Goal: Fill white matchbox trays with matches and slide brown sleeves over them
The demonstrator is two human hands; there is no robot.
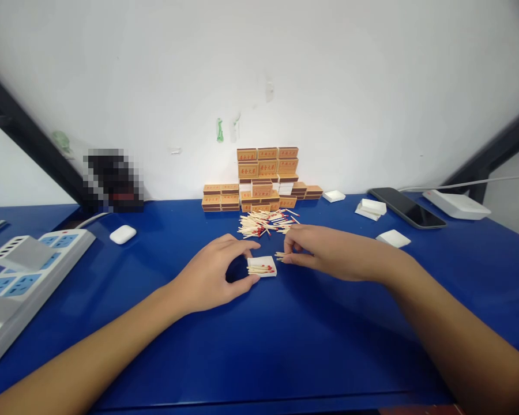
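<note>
My left hand (pixel 218 271) grips a small white matchbox tray (pixel 256 262) between thumb and fingers at its left end. Several red-tipped matches (pixel 262 270) lie inside the tray. Just right of the tray, my right hand (pixel 311 248) pinches a few matchsticks (pixel 279 255), their bare ends pointing left toward the tray. Behind both hands is a loose pile of matches (pixel 257 222) on the blue table (pixel 259 346). Stacked matchboxes (pixel 259 168) with orange labels stand against the wall behind the pile.
To the right lie white empty trays (pixel 334 196), a black phone (pixel 406 207) and a white box-shaped device (pixel 456 204) with a cable. A large power strip (pixel 30 282) and a white earphone case (pixel 123 234) are on the left. The white wall (pixel 259 69) bounds the back.
</note>
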